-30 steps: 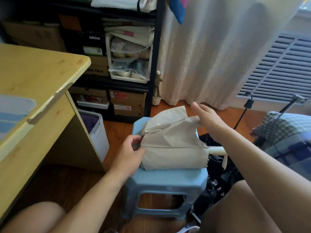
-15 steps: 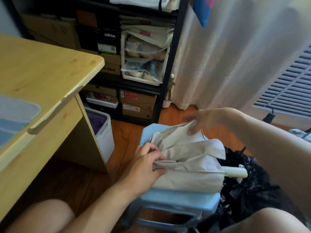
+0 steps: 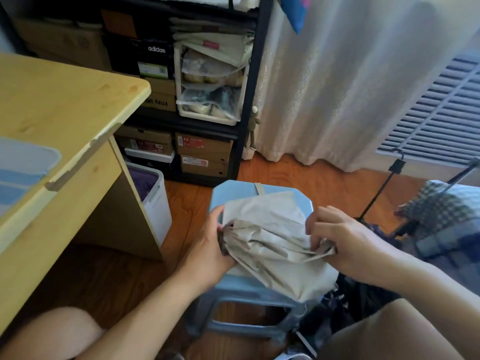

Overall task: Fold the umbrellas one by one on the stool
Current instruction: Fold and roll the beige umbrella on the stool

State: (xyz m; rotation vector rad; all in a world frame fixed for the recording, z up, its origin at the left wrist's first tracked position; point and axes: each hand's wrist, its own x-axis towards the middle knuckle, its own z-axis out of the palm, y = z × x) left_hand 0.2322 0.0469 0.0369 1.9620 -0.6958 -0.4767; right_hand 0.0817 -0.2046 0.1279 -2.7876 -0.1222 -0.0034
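Observation:
A beige umbrella [image 3: 267,237] lies collapsed across the light blue plastic stool [image 3: 233,189], its fabric bunched in loose folds and its strap [image 3: 259,189] pointing toward the far edge. My left hand [image 3: 210,252] grips the gathered left end of the canopy. My right hand [image 3: 342,242] pinches the fabric folds at the right end. The umbrella's handle is hidden under my right hand and the cloth.
A dark umbrella heap [image 3: 345,305] lies on the floor right of the stool. A wooden desk [image 3: 65,120] stands at left with a white bin [image 3: 158,201] beside it. Shelves of shoe boxes [image 3: 202,152], a curtain [image 3: 350,87] and a checked cushion [image 3: 441,206] surround the spot.
My right hand came down from the far flap to the right end of the umbrella and now pinches the folds. The far flap lies flatter on the stool. The white handle is now covered.

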